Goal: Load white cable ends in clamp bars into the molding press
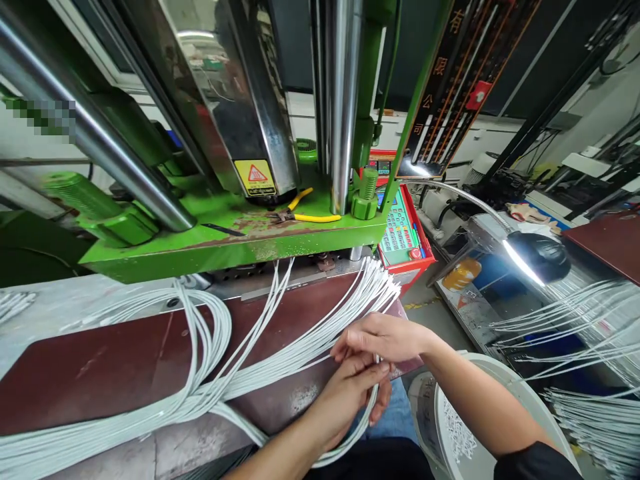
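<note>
My left hand [355, 393] is closed around a few white cables [367, 417] in front of my body, and they loop down below it. Just above, my right hand [380, 337] bends over the left one, its fingers curled at the upper part of the same cables. What its fingertips pinch is hidden. A thick bundle of white cables [280, 357] lies across the brown machine table [125, 360], its ends fanned out behind my hands. A few more white cables [275, 300] run up under the green press plate [240, 250], beside a curled loop [220, 333].
Yellow-handled pliers [315, 217] lie on the green plate among steel columns [345, 120]. A red-framed control panel [403, 230] stands behind. At right are a white bucket [540, 393] holding small white pieces, a lit lamp [537, 257] and more white cables [595, 420].
</note>
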Demonstrator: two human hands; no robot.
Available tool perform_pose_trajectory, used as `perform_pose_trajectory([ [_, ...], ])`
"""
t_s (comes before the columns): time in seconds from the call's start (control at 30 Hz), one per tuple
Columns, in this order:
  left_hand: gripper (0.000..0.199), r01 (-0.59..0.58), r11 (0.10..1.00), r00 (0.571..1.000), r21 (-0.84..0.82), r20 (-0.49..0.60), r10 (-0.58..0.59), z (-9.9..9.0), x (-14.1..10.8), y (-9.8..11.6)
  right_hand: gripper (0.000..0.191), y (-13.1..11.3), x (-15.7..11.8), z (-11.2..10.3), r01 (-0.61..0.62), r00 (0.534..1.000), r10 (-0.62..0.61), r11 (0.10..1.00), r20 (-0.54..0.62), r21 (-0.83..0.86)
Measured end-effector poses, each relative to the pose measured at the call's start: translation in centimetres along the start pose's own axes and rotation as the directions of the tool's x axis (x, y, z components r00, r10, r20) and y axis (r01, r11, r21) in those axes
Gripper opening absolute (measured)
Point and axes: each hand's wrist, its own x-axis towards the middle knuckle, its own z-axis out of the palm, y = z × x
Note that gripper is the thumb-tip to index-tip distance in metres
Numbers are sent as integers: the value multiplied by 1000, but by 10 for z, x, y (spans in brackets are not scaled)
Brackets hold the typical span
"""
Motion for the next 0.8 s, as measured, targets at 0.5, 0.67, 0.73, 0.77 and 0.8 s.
perform_pose_trajectory([
  [0.5, 14, -196, 964, 976, -178, -130, 175, -21, -22, -6, 31, 25, 149, -4, -144, 939, -226, 426, -259, -893],
  [0.67, 19, -205, 975, 970, -85, -152, 191, -20, -23, -9, 26, 24, 144, 0, -189, 943, -216, 276, -252, -943],
  [0.73, 22, -200, 979, 972, -45, -139, 192, -20, -23, -10, 23, 17, 120, -1, -241, 946, -152, 259, -286, -935],
  [0.77, 24, -196, 980, 973, -22, -132, 191, -20, -22, -11, 22, 13, 105, -2, -274, 944, -108, 272, -312, -922],
  [0.8, 26, -190, 982, 974, 0, -127, 188, -19, -21, -11, 22, 10, 88, -3, -312, 937, -61, 299, -345, -902],
])
